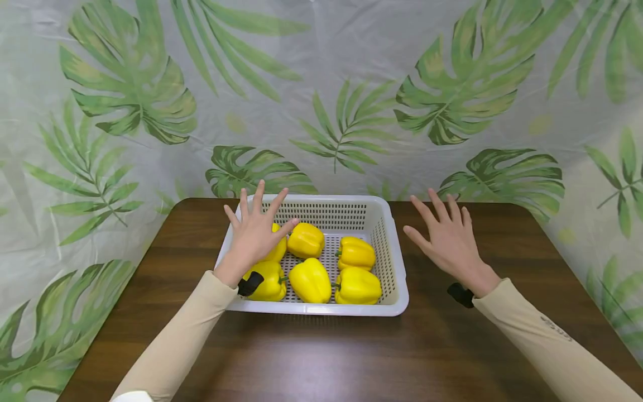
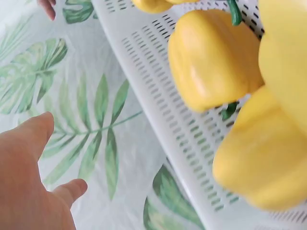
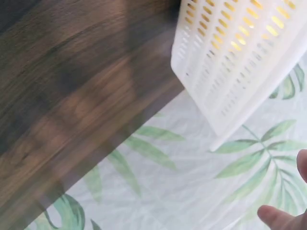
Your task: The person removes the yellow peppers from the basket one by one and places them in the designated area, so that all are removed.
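Several yellow bell peppers (image 1: 310, 280) with green stems lie in a white perforated plastic basket (image 1: 397, 262). Over the basket's left side hangs my left hand (image 1: 255, 234), fingers spread and straight, holding nothing; it hides part of a pepper at the back left. In the left wrist view, a pepper (image 2: 211, 60) lies near the basket's slotted wall, to the right of that hand's fingertips. My right hand (image 1: 449, 243) hovers above the table to the right of the basket, its fingers spread too, with nothing in them. Only its fingertips show at the right wrist view's edge.
A dark brown wooden table (image 1: 321, 357) carries the basket near its far edge. Behind the table and along its sides hangs a pale cloth (image 1: 351, 33) printed with green leaves. Each wrist wears a black strap-like piece (image 1: 460, 294) below a beige sleeve (image 1: 547, 340).
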A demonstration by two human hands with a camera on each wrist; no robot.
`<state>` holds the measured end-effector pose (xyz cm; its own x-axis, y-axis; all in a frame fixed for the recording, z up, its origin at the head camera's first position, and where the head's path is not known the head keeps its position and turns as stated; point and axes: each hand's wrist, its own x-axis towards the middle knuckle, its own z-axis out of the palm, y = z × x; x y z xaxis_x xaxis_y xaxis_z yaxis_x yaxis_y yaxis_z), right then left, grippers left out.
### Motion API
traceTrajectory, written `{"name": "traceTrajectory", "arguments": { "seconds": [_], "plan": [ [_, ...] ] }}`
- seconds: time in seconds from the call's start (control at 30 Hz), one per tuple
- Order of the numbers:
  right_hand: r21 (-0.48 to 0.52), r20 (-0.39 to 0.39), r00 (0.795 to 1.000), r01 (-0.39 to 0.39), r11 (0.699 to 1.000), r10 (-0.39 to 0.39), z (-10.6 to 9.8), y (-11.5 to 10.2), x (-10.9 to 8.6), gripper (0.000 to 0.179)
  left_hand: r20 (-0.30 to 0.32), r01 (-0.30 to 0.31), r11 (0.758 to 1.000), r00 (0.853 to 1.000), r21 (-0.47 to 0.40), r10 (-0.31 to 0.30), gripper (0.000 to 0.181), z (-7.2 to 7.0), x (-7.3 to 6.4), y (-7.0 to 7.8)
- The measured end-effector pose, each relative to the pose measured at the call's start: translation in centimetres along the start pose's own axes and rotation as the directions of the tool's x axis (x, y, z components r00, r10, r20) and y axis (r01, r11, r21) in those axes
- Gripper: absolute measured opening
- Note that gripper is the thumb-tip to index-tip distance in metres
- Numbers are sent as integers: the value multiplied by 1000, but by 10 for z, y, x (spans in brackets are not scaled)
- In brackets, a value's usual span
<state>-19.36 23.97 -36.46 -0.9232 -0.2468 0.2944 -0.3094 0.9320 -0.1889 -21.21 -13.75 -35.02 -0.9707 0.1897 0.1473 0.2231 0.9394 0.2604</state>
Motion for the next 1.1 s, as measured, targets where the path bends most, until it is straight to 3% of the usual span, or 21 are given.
{"name": "traceTrajectory", "arguments": {
  "seconds": [0.4, 0.63, 0.83, 1.1],
  "plan": [
    [114, -63, 991, 124, 986, -117, -8, -12, 7, 64, -33, -14, 995, 999, -101, 11, 71, -32, -21, -29],
    [245, -80, 982, 188, 951, -174, -10, -20, 9, 63, -47, -20, 984, 999, -176, 12, 69, -47, -35, -51],
    [359, -60, 978, 210, 909, -202, -12, -27, 13, 62, -43, -41, 957, 999, -288, 30, 70, -54, -42, -75],
    [497, -16, 974, 205, 843, -227, -13, -39, 20, 59, 35, -17, 907, 999, -420, 35, 71, -52, -47, -106]
  ]
}}
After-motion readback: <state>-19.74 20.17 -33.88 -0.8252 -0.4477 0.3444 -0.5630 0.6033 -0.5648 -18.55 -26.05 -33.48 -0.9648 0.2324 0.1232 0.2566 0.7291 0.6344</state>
